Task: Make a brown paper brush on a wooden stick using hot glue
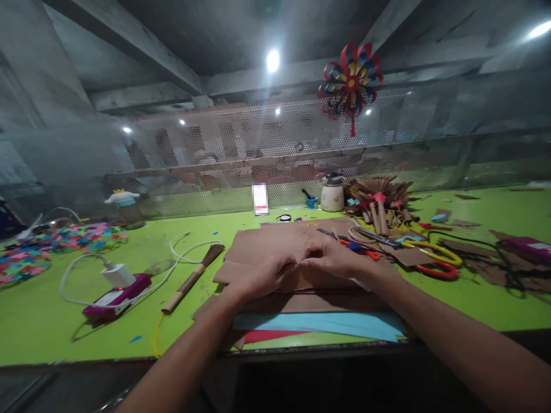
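Both hands meet over a stack of brown paper (pixel 258 244) on the green table. My left hand (pixel 275 272) has its fingers curled and pressed together, near the middle of the stack. Close beside it on the right, my right hand (pixel 325 257) makes a pinch, its fingertips almost touching those of the left. Whatever lies between the fingertips is too small to make out. Beneath the hands, light blue paper (pixel 318 322) and a strip of red paper (pixel 271 335) stick out at the table's front edge.
Left of the stack lie a tied brown paper bundle (pixel 193 278) and a purple power strip (pixel 116 298) with a white cable. Scissors with red handles (pixel 437 272) and yellow handles (pixel 434 250) lie right. Behind stand a white jug (pixel 332 194) and fringed paper pieces (pixel 381 201).
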Available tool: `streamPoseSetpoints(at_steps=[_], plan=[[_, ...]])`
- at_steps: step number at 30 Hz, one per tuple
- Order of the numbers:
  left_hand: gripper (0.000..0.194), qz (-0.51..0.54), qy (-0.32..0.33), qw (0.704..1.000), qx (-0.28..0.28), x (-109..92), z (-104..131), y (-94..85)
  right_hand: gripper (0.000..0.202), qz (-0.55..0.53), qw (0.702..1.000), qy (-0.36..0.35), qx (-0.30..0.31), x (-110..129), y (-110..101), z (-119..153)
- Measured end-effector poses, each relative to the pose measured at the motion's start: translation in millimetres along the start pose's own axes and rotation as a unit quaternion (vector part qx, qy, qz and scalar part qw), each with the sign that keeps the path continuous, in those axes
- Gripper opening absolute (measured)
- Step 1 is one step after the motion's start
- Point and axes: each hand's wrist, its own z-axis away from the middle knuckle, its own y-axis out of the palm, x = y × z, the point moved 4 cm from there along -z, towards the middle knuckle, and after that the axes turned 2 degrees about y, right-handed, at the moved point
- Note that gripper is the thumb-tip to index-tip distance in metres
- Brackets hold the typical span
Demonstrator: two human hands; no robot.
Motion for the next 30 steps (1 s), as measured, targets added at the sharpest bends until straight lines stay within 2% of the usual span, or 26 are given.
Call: streamPoseSetpoints(at_steps=[6,12,16,20,25,28,30], plan=[[0.033,0.02,-0.005,1.0,0.006,1.7,1.4,-6.7,0.017,0.059,0.998,0.02,-0.009,0.7,-11.1,0.4],[0.034,0.135,-0.027,0.99,0.033,10.1,-0.1,0.7,0.024,-0.006,0.997,0.069,0.039,-8.5,-18.1,0.3],[0.031,0.108,-0.028,0.994,0.021,14.0,-0.5,-2.5,0.024,-0.066,0.99,0.096,0.075,-11.4,-18.7,2.1],[0.03,0.108,-0.029,0.994,0.008,17.5,2.5,-7.4,0.024,-0.12,0.984,0.107,0.071,-10.2,-18.5,3.1],[0.035,0.131,-0.018,0.991,0.012,22.4,5.8,-13.4,0.032,-0.197,0.974,0.108,0.033,-15.5,-21.5,-0.2],[0.04,0.169,-0.041,0.985,-0.001,26.0,6.7,-17.7,0.034,-0.232,0.965,0.113,-0.048,-22.7,-30.1,-2.2],[0.042,0.232,-0.05,0.971,-0.009,25.3,7.1,-17.9,0.034,-0.267,0.954,0.102,-0.095,-23.6,-33.4,-2.0]])
